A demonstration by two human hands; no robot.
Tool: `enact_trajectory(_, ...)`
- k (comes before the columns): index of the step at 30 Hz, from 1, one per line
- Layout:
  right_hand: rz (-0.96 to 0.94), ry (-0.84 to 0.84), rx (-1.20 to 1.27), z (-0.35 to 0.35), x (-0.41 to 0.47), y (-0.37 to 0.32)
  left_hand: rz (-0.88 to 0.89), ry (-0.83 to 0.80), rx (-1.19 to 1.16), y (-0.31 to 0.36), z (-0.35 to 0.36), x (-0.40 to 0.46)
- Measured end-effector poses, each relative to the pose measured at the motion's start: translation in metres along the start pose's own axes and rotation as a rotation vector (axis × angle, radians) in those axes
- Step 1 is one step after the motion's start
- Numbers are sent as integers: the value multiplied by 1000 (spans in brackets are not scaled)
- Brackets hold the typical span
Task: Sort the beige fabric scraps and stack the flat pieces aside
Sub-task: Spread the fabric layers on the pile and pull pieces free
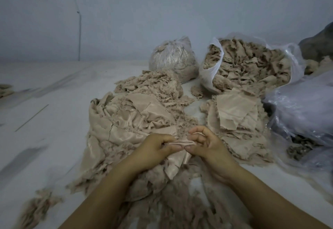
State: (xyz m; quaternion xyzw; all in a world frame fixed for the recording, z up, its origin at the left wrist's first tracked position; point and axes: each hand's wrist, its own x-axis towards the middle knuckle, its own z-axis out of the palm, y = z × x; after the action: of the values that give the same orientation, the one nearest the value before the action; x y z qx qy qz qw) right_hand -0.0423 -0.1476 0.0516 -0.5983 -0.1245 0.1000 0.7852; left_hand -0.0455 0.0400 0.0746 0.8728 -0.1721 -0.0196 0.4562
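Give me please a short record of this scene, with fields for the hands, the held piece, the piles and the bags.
left hand: pinches one end of the beige scrap
right hand: pinches the other end of it
loose heap: crumpled pieces, left of the hands
flat stack: smooth pieces layered, right of the hands
open bag: full of scraps, behind the flat stack
tied bag: closed, left of the open bag
surface: pale, with fluff scattered

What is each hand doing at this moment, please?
Left hand: closed, pinching the beige fabric scrap.
Right hand: closed, pinching the same scrap's other end.
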Motion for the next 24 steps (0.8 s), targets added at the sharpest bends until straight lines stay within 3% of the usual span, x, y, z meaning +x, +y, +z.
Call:
enact_trajectory(3, 85, -41, -29, -6, -3, -3, -48, 158, -322, -2, -3, 0)
enact_trajectory(5, 169, -113, -34, -8, -5, -4, -34, 123, -399, 0, -4, -1)
enact_trajectory(9, 260, -153, -102, 2, -5, -3, 26, 97, -277, 8, 7, 5)
enact_trajectory(14, 169, 27, -64, -12, -1, -6, -120, 497, -196, -2, -14, 6)
enact_trajectory(15, 176, 21, -62, -17, -1, -7, -100, 485, -148, -6, -17, 5)
enact_trajectory(19, 210, 19, 63, -13, 0, -1, -68, 37, 11, -2, 0, 2)
enact_trajectory(21, 175, 94, 110, -6, 2, 2, -60, -100, 28, -2, 9, 4)
enact_trajectory(22, 162, 156, 107, -4, 3, 3, -51, -85, 14, -1, 10, 3)
enact_trajectory(24, 157, 295, 67, -8, 4, 4, -81, 122, -97, -6, 6, 4)
